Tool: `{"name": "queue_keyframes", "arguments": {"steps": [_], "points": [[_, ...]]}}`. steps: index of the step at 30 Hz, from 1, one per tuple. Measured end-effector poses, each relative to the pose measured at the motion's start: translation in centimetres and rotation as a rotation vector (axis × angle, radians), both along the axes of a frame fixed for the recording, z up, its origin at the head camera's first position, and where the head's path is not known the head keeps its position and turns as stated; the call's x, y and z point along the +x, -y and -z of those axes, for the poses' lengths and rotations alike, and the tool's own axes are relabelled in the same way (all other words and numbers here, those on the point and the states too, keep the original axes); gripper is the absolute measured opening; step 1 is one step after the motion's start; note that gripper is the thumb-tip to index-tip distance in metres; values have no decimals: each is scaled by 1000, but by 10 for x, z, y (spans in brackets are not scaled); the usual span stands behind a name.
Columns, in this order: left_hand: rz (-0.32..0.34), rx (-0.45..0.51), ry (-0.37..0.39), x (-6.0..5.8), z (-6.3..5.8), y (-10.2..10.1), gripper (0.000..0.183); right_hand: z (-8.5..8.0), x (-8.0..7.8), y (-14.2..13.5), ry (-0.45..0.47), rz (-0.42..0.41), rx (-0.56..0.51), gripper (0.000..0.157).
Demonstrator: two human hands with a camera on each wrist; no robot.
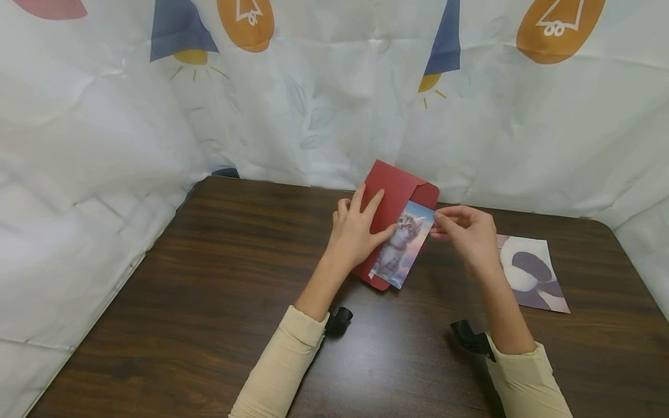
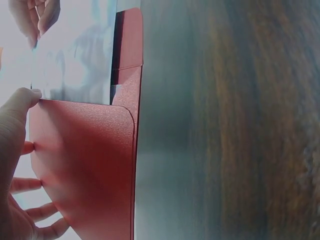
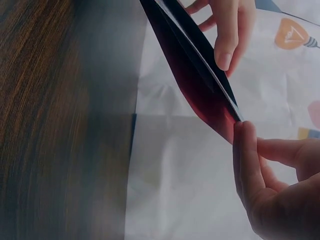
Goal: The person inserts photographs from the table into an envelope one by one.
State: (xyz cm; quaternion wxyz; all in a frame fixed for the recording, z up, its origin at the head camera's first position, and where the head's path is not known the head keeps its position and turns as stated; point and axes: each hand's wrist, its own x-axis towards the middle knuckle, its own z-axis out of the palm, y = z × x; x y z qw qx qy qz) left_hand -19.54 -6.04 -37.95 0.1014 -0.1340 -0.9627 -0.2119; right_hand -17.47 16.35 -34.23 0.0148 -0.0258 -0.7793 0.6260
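Near the far edge of the dark brown wood-grain table (image 1: 157, 290) — one flat, rectangular card printed with a grey tabby kitten against a blue and pink sky (image 1: 402, 244), set at the mouth of one red rectangular envelope with its flap turned outward (image 1: 393, 180). Card slanted, its picture face in view, its body over the open flap; one long edge meets the pocket's edge, and how far it sits inside cannot be told. Left hand (image 1: 355, 232): fingers spread over the front of the envelope, thumb touching the card beside the mouth. Right hand (image 1: 470, 235): thumb and fingertips pinching the card near its upper right corner. The two hands stand apart, on opposite sides of the card. To the right, partly hidden by the right forearm, one flat sheet patterned in white, grey-purple and pale pink (image 1: 530, 270), lying on the table. Cream sleeves (image 1: 277, 368) on both arms, each with a black curved fitting (image 1: 338, 322) at the cuff. Behind and at the sides of the table, one hanging white cloth (image 1: 355, 75) — printed with orange bulb shapes, blue lampshade shapes, yellow half-rounds with rays, and faint leaves.
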Motion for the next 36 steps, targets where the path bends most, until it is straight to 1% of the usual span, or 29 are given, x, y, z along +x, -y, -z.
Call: {"name": "queue_keyframes", "arguments": {"steps": [12,25,36], "points": [[6,-10,-12,2,-1,-3,80,1,1,2,-22,-11,-8,36],[13,-18,-17,3,-2,-7,82,3,1,6,-16,8,-11,37],[25,-30,-56,5,-1,-8,81,5,0,9,-20,10,-2,34]]}}
